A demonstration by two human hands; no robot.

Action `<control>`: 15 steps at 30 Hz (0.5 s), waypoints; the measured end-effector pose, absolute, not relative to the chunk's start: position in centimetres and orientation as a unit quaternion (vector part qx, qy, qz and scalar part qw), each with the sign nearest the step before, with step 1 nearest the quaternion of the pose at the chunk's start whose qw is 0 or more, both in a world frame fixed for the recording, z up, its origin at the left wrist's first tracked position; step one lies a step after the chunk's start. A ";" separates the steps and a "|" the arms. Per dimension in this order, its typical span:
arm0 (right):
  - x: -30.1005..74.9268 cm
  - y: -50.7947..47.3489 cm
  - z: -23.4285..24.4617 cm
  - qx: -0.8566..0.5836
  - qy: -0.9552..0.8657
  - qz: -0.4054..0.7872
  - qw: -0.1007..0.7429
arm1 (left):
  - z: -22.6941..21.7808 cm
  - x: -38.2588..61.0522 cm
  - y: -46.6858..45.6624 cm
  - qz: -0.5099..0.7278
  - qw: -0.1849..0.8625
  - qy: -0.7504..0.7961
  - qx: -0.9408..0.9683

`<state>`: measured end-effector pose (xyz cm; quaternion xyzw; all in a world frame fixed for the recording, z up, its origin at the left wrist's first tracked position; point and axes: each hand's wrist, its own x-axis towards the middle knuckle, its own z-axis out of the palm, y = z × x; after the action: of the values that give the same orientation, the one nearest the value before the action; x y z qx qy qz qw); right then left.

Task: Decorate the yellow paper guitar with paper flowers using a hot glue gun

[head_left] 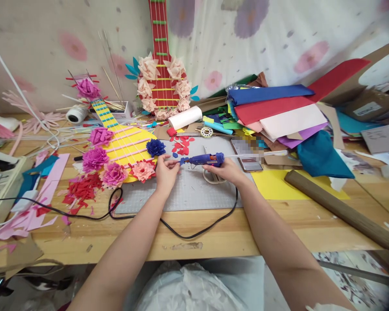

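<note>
My right hand (226,169) grips a blue hot glue gun (203,160) over the grey cutting mat (194,190), nozzle pointing left. My left hand (166,171) is pinched on a small piece right at the nozzle tip; I cannot make out what it is. Just left of that hand lies a yellow paper guitar (125,144) edged with pink, magenta, peach and dark blue paper flowers (155,147). Red paper petals (181,146) lie on the mat beyond the gun. The gun's black cord (181,233) loops across the wooden table (278,224).
A red paper guitar (162,82) with peach flowers leans on the back wall. Stacked coloured paper sheets (278,112), a white roll (184,117), a phone (246,155) and a brown cardboard tube (340,209) lie right. Red scraps (81,190) and pink paper lie left.
</note>
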<state>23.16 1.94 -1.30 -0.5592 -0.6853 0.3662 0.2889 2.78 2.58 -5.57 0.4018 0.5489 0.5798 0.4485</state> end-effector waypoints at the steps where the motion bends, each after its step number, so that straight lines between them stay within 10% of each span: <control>1: 23.2 2.0 -1.4 -0.555 -0.691 0.363 0.286 | -5.6 2.8 2.6 0.581 0.448 0.547 0.404; 15: 23.0 2.3 -2.2 -0.549 -0.704 0.356 0.279 | -5.4 3.0 2.4 0.579 0.448 0.545 0.409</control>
<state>22.99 2.30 -2.24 -0.5485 -0.7037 0.3555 0.2785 2.99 2.45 -5.38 0.4093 0.5446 0.5790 0.4479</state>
